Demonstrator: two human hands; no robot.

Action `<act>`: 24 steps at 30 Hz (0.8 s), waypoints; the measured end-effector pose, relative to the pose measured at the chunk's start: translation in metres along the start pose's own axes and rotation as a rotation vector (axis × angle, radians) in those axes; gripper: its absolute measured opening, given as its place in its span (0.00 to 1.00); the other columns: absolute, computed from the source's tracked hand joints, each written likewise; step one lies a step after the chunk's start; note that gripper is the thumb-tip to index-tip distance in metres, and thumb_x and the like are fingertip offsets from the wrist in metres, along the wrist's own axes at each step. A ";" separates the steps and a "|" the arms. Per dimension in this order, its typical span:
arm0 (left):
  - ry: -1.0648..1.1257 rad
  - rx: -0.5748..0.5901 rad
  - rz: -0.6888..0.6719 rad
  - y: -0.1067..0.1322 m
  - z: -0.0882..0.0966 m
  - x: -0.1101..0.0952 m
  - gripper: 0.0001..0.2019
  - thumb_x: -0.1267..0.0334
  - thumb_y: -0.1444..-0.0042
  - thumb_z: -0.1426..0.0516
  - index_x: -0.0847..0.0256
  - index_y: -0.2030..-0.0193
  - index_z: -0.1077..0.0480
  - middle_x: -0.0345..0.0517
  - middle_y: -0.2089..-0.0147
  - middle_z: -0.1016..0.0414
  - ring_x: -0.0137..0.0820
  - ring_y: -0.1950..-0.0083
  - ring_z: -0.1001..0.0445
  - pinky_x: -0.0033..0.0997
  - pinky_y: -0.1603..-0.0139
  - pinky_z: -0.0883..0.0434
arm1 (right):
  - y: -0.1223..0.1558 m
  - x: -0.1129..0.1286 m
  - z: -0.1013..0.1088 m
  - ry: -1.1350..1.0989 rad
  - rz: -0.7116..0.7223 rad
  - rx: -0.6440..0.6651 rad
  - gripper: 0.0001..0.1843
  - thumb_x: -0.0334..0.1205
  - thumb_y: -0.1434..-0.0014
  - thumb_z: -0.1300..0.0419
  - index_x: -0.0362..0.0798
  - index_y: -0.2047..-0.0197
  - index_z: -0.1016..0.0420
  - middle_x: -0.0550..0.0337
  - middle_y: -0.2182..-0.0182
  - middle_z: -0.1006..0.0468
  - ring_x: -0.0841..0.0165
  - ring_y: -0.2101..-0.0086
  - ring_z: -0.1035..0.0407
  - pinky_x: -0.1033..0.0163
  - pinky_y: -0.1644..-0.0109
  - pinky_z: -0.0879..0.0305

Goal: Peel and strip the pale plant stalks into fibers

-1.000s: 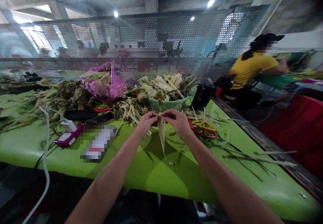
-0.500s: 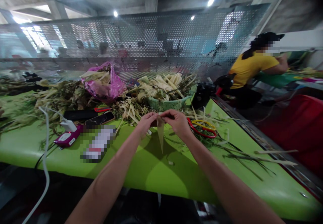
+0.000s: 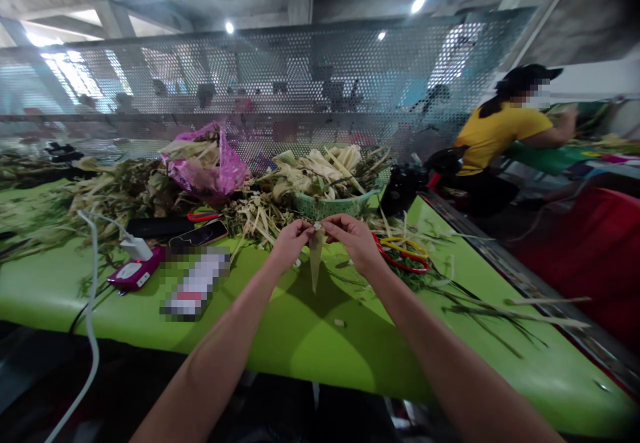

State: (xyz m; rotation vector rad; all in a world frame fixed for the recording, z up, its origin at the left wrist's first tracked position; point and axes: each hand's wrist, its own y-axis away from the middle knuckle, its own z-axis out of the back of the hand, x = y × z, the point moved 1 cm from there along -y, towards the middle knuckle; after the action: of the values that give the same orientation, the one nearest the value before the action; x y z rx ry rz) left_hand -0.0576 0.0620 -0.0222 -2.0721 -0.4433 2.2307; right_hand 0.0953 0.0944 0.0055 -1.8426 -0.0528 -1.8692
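Observation:
Between my two hands hangs a pale corn husk (image 3: 315,266), its narrow tip pointing down over the green tabletop (image 3: 310,356). The fingertips of my left hand (image 3: 294,242) pinch its top from the left. My right hand (image 3: 350,236) pinches the same upper end from the right, and a small whitish bit shows between the fingertips. Just behind my hands stands a green plastic basket (image 3: 327,208) heaped with dry husks (image 3: 330,166). Red-handled scissors (image 3: 400,263) lie beside my right wrist, with a yellow loop among green scraps.
A pink plastic bag (image 3: 210,170) of husks and a husk pile (image 3: 125,186) sit at back left. Nearer are a phone (image 3: 200,235), a purple power bank (image 3: 135,271) and a white cable (image 3: 91,310). A black bottle (image 3: 399,190) stands right of the basket. A person in yellow (image 3: 505,130) sits at right.
The hanging husk has turned a little, its tip swinging slightly left and up. My fingertips have shifted on its top, exposing a small whitish bit. The person at right has moved an arm.

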 end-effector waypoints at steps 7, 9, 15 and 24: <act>-0.214 0.018 -0.149 0.002 0.001 -0.002 0.04 0.66 0.46 0.46 0.62 0.68 0.32 0.39 0.72 0.32 0.26 0.70 0.36 0.25 0.67 0.38 | -0.002 -0.004 0.002 0.026 -0.085 0.045 0.15 0.50 0.53 0.35 0.45 0.71 0.25 0.62 0.76 0.27 0.73 0.75 0.35 0.66 0.70 0.35; -0.183 0.023 -0.149 0.002 0.001 -0.001 0.05 0.64 0.45 0.46 0.62 0.68 0.32 0.39 0.72 0.32 0.26 0.70 0.35 0.26 0.67 0.38 | -0.002 -0.005 0.002 0.055 -0.087 0.043 0.15 0.49 0.55 0.33 0.45 0.71 0.25 0.63 0.76 0.27 0.72 0.76 0.35 0.66 0.69 0.35; -0.053 0.038 -0.074 0.003 -0.001 -0.005 0.07 0.60 0.46 0.44 0.62 0.69 0.33 0.39 0.73 0.33 0.26 0.71 0.35 0.26 0.68 0.38 | -0.002 -0.004 0.002 0.102 -0.026 0.031 0.17 0.51 0.57 0.33 0.46 0.72 0.26 0.61 0.77 0.27 0.71 0.76 0.35 0.64 0.70 0.35; 0.099 0.091 0.012 0.005 -0.004 -0.008 0.10 0.58 0.51 0.41 0.63 0.69 0.33 0.38 0.73 0.33 0.25 0.71 0.35 0.26 0.66 0.36 | -0.002 -0.007 0.004 0.204 0.069 0.004 0.12 0.47 0.52 0.35 0.46 0.73 0.27 0.63 0.79 0.29 0.71 0.77 0.37 0.65 0.72 0.39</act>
State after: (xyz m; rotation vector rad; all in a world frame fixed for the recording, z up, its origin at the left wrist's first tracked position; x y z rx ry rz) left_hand -0.0519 0.0561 -0.0155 -2.1328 -0.3170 2.1005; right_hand 0.0981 0.0999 -0.0003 -1.6212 0.0767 -1.9963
